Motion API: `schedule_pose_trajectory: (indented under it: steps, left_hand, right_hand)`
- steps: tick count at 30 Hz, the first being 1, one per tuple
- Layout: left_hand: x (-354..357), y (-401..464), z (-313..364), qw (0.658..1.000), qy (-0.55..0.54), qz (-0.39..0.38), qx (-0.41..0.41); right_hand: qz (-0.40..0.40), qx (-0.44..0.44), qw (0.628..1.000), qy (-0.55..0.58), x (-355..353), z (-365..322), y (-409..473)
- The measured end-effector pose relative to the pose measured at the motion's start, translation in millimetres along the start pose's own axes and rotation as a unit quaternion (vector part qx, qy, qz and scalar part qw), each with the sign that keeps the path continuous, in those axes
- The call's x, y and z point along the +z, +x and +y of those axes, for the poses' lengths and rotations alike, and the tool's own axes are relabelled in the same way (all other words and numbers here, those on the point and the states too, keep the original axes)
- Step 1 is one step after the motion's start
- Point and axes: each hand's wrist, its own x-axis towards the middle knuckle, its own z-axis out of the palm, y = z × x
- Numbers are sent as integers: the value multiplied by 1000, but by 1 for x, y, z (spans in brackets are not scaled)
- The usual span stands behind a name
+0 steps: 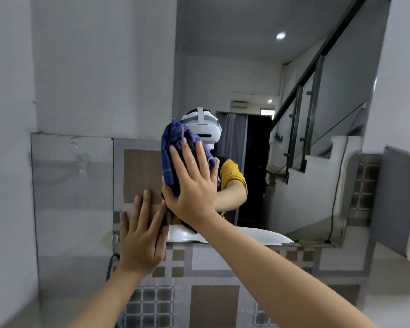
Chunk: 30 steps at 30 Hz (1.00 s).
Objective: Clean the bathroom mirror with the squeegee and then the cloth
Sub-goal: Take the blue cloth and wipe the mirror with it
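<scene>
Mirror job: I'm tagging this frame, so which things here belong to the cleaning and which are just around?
In use:
mirror
cloth, pressed to the glass
right hand, on the cloth
left hand, flat on the tiles

Just around:
hook
basin
tiles

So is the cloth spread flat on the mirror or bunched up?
Bunched up. The cloth sits crumpled in folds under the right hand, whose flat palm presses it against the mirror.
</scene>
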Motion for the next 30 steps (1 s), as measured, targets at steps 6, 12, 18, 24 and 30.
schedule_pose_trajectory:
  steps: [6,12,18,24,30]
  left_hand:
    - [5,0,-4,999,25,16,19]
    - [8,0,-7,997,52,33,37]
    - [13,0,-7,993,77,71,46]
    - [14,1,-6,993,76,76,39]
    - [10,1,-3,995,73,58,32]
  right_hand:
    - [-58,-186,981,2,-15,41,-9]
    - [-40,-201,978,-33,-52,103,-33]
    - [-30,-130,989,-70,-89,179,-62]
    - [-15,34,998,-44,-119,231,-94]
    - [-4,230,973,-28,-133,235,-130]
